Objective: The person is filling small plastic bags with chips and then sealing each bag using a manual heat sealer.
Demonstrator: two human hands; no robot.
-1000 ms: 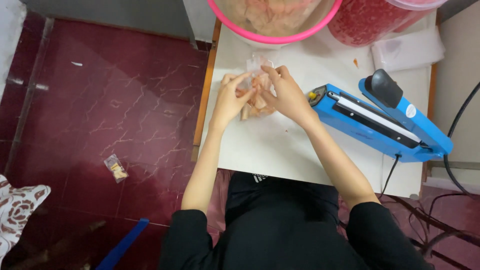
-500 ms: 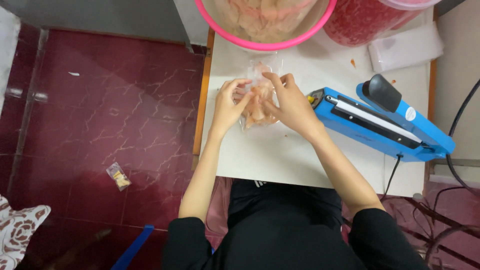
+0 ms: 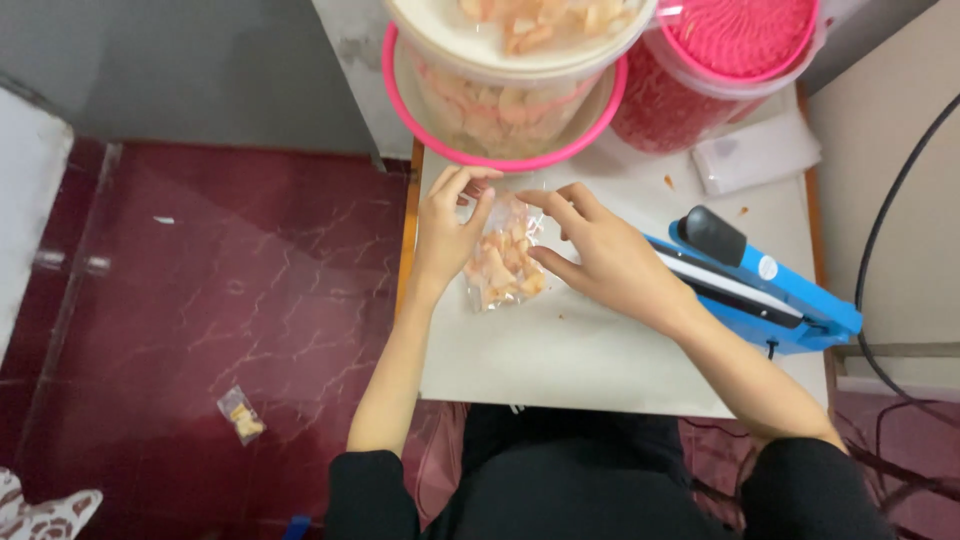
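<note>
- I am at the step of getting a filled snack bag (image 3: 503, 262) ready to be closed: it lies on the white table (image 3: 560, 350), near the far edge, between my two hands.
- My left hand (image 3: 447, 232) holds the bag's left side, thumb and fingers pinched narrowly on the clear plastic near its top.
- My right hand (image 3: 600, 258) rests against the bag's right side, fingers half spread, thumb and forefinger touching the plastic; it looks like a light hold, not a firm grip.
- The bag is full of pale orange crackers and its mouth points to the far side, towards the big tub (image 3: 510, 75) with the pink rim.
- The blue heat sealer (image 3: 755, 290) sits just right of my right hand, its arm down.
- As I judge it, the next move calls for flattening the open mouth, keeping crackers clear of it, and carrying it right to the sealer.
- A small packed bag (image 3: 241, 414) lies on the red floor (image 3: 200, 300), well to the left.
</note>
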